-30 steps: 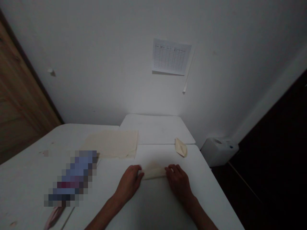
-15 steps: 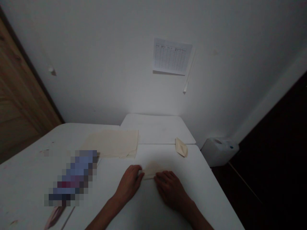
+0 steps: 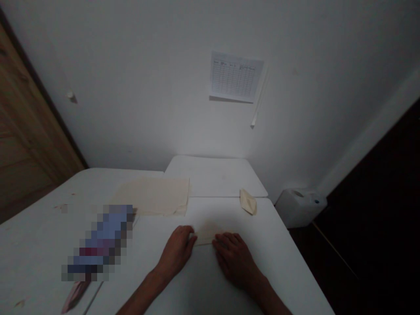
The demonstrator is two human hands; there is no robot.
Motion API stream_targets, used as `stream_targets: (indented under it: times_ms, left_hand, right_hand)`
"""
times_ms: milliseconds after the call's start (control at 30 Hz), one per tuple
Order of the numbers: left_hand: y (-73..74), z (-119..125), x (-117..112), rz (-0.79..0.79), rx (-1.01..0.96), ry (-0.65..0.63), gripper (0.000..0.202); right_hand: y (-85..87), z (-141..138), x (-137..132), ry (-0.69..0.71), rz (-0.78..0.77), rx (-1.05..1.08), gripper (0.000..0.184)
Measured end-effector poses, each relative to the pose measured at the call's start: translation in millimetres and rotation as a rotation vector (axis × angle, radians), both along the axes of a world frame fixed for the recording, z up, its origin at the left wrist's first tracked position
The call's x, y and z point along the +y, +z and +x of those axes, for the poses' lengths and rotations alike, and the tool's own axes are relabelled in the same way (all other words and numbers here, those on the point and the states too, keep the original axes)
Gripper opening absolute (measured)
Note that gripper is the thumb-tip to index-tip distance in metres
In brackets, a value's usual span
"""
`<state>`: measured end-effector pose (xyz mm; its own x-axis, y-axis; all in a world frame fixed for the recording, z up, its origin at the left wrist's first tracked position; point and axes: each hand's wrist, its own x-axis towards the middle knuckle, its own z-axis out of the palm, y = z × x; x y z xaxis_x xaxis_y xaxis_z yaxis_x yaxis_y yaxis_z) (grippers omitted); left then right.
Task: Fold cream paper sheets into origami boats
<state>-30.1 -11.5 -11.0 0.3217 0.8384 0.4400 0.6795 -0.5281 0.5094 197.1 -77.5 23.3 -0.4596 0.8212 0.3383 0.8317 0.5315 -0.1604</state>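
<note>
A small pale beige sheet (image 3: pixel 205 237), thin like paper or cloth, lies on the white table between my two hands. My left hand (image 3: pixel 180 246) pinches its left end, with thumb and forefinger close together. At the right end, the curled fingers of my right hand (image 3: pixel 232 257) press on the near edge, which runs straight like a fold. My fingers cover both ends of the sheet. Beyond my right hand lies a folded beige piece (image 3: pixel 248 202). A larger stack of beige sheets (image 3: pixel 159 197) rests farther back on the left.
A pixelated blue object (image 3: pixel 105 240) lies on the table at left, with a pink strip (image 3: pixel 76 296) below it. A printed chart (image 3: pixel 235 78) hangs on the wall. Past the table's right edge stands a white plastic container (image 3: pixel 300 208). Wooden boards (image 3: pixel 29 131) line the left side.
The near edge of the small sheet looks flatter and straighter between my fingers. Both hands have barely moved.
</note>
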Motion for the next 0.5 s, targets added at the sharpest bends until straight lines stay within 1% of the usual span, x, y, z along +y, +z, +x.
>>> stream_targets:
  times_ms: [267,500]
  left_hand:
    - [0.2,1.2,0.0,0.008,0.01,0.025,0.013]
    - [-2.8,1.2,0.2,0.03,0.027,0.011,0.013]
  right_hand:
    - [-1.7,1.0,-1.1,0.008,0.006,-0.008,0.036]
    - [-2.3,2.0,-0.7,0.013,-0.013,-0.001,0.037]
